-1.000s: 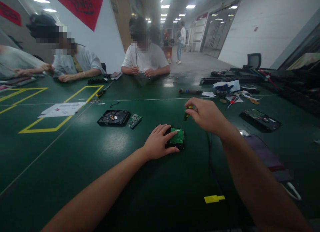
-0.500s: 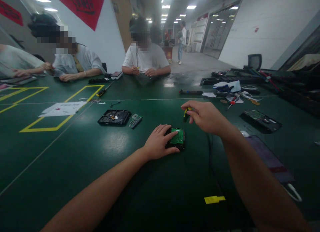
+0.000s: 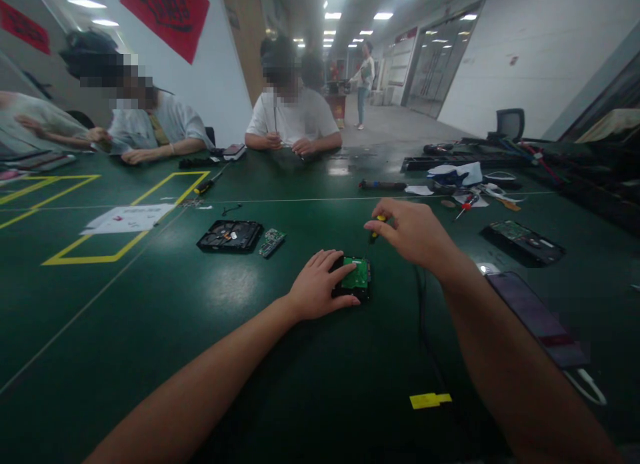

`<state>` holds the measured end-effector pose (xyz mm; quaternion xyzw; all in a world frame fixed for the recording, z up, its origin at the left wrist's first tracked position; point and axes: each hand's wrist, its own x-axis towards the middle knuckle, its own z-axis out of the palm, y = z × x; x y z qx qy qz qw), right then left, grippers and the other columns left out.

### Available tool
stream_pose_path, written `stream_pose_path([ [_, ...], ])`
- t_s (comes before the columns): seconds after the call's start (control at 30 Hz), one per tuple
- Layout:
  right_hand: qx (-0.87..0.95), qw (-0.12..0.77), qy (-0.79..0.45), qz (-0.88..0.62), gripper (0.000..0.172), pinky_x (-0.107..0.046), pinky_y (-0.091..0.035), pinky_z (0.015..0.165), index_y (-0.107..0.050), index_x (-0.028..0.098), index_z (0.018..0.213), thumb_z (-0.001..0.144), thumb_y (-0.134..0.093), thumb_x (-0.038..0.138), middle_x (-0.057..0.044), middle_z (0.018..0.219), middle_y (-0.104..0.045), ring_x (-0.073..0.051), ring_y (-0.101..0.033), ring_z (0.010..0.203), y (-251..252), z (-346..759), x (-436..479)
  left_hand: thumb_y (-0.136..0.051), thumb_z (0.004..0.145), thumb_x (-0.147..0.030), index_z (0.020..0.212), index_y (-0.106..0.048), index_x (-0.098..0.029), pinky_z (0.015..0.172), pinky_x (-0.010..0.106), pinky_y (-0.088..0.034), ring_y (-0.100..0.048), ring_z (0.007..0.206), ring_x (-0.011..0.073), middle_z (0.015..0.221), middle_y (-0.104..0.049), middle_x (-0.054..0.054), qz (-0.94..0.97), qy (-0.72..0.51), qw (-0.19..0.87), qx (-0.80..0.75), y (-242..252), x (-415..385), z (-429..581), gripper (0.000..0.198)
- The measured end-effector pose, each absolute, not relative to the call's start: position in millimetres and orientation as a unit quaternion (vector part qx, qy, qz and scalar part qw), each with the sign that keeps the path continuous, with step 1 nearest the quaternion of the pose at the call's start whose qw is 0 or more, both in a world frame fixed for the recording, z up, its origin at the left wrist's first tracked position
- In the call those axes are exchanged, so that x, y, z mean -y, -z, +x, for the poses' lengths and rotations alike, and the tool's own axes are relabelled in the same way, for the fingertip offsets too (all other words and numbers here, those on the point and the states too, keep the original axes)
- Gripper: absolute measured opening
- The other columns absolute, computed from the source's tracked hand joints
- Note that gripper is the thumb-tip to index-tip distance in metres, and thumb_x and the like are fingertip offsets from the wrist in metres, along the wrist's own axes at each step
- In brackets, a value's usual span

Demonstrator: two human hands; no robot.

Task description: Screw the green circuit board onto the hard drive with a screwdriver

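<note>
A black hard drive with a green circuit board [image 3: 356, 277] facing up lies on the green table [image 3: 150, 304] in front of me. My left hand [image 3: 317, 287] rests on its left side, fingers wrapped over the edge and holding it down. Just above the drive's far right corner, my right hand [image 3: 413, 232] pinches the yellow-and-black handle of a small screwdriver [image 3: 375, 228], which stands nearly upright with its tip down at the drive.
An opened drive [image 3: 230, 235] and a loose green board [image 3: 271, 241] lie to the left. Another drive [image 3: 523, 241], a phone [image 3: 537, 317], tools and cables sit to the right. A yellow tape scrap [image 3: 430, 400] lies near me. People sit across the table.
My right hand has shifted slightly on the screwdriver handle, fingers turning around it. The left hand and the drive have stayed in place.
</note>
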<state>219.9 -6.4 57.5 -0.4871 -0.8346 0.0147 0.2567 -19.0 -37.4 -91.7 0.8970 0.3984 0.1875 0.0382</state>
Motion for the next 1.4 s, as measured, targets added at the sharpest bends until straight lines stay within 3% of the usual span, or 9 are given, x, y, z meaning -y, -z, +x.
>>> stream_pose_path([
  [0.13, 0.855, 0.256, -0.071, -0.445, 0.022, -0.034, -0.048, 0.079, -0.074, 0.021, 0.109, 0.097, -0.056, 0.020, -0.005, 0.094, -0.080, -0.021, -0.071, 0.085, -55, 217, 8, -0.059, 0.091, -0.083, 0.156, -0.052, -0.030, 0.127, 0.061, -0.030, -0.040, 0.153, 0.0395, 0.165, -0.043, 0.013, 0.897, -0.184, 0.036, -0.399, 91, 38, -19, 0.084],
  [0.37, 0.840, 0.249, -0.117, -0.467, 0.033, -0.033, -0.051, 0.078, -0.074, 0.017, 0.119, 0.101, -0.047, 0.021, -0.003, 0.077, -0.076, -0.020, -0.072, 0.076, -57, 217, 8, -0.059, 0.092, -0.082, 0.156, -0.053, -0.028, 0.127, 0.061, -0.031, -0.040, 0.152, 0.0397, 0.165, -0.042, 0.014, 0.898, -0.181, 0.038, -0.400, 91, 38, -19, 0.084],
  [0.47, 0.836, 0.250, -0.142, -0.468, 0.030, -0.033, -0.051, 0.076, -0.070, 0.019, 0.120, 0.099, -0.049, 0.018, -0.003, 0.085, -0.078, -0.018, -0.071, 0.071, -60, 220, 9, -0.058, 0.092, -0.083, 0.155, -0.053, -0.028, 0.127, 0.062, -0.031, -0.040, 0.152, 0.0396, 0.164, -0.043, 0.015, 0.899, -0.181, 0.039, -0.398, 91, 38, -19, 0.084],
  [0.57, 0.823, 0.256, -0.165, -0.480, 0.022, -0.033, -0.052, 0.074, -0.066, 0.020, 0.115, 0.095, -0.057, 0.018, -0.004, 0.095, -0.079, -0.016, -0.069, 0.063, -64, 221, 13, -0.058, 0.092, -0.083, 0.156, -0.053, -0.029, 0.127, 0.062, -0.031, -0.040, 0.153, 0.0395, 0.164, -0.043, 0.014, 0.898, -0.182, 0.040, -0.399, 90, 38, -19, 0.084],
  [0.7, 0.822, 0.248, -0.104, -0.502, 0.006, -0.034, -0.048, 0.072, -0.066, 0.022, 0.098, 0.094, -0.066, 0.026, -0.004, 0.086, -0.077, -0.019, -0.069, 0.068, -66, 222, 15, -0.060, 0.092, -0.081, 0.156, -0.053, -0.030, 0.127, 0.062, -0.031, -0.039, 0.153, 0.0389, 0.165, -0.043, 0.013, 0.898, -0.184, 0.044, -0.397, 89, 38, -19, 0.082],
  [0.93, 0.824, 0.268, -0.005, -0.500, 0.021, -0.038, -0.047, 0.080, -0.070, 0.022, 0.093, 0.096, -0.069, 0.044, -0.008, 0.097, -0.075, -0.025, -0.067, 0.086, -58, 221, 5, -0.061, 0.090, -0.083, 0.155, -0.054, -0.029, 0.127, 0.062, -0.031, -0.040, 0.152, 0.0395, 0.165, -0.042, 0.014, 0.898, -0.186, 0.038, -0.397, 91, 37, -19, 0.084],
  [1.07, 0.836, 0.275, -0.034, -0.474, 0.016, -0.039, -0.049, 0.086, -0.075, 0.022, 0.103, 0.097, -0.062, 0.029, -0.008, 0.105, -0.078, -0.024, -0.069, 0.089, -56, 219, 3, -0.058, 0.092, -0.083, 0.156, -0.053, -0.028, 0.128, 0.061, -0.030, -0.040, 0.153, 0.0396, 0.166, -0.041, 0.015, 0.899, -0.177, 0.034, -0.399, 91, 37, -20, 0.085],
  [1.2, 0.833, 0.276, -0.120, -0.465, 0.031, -0.034, -0.052, 0.080, -0.073, 0.020, 0.121, 0.094, -0.058, 0.019, -0.006, 0.100, -0.079, -0.020, -0.071, 0.080, -56, 221, 4, -0.058, 0.092, -0.082, 0.157, -0.051, -0.030, 0.128, 0.062, -0.030, -0.039, 0.154, 0.0392, 0.166, -0.041, 0.013, 0.898, -0.180, 0.038, -0.400, 92, 37, -20, 0.084],
  [1.4, 0.825, 0.284, -0.123, -0.473, 0.019, -0.033, -0.051, 0.072, -0.073, 0.022, 0.095, 0.100, -0.059, 0.034, -0.005, 0.097, -0.078, -0.018, -0.070, 0.074, -59, 223, 7, -0.060, 0.092, -0.081, 0.157, -0.051, -0.030, 0.127, 0.062, -0.029, -0.039, 0.153, 0.0398, 0.166, -0.042, 0.013, 0.900, -0.184, 0.043, -0.393, 92, 37, -20, 0.084],
])
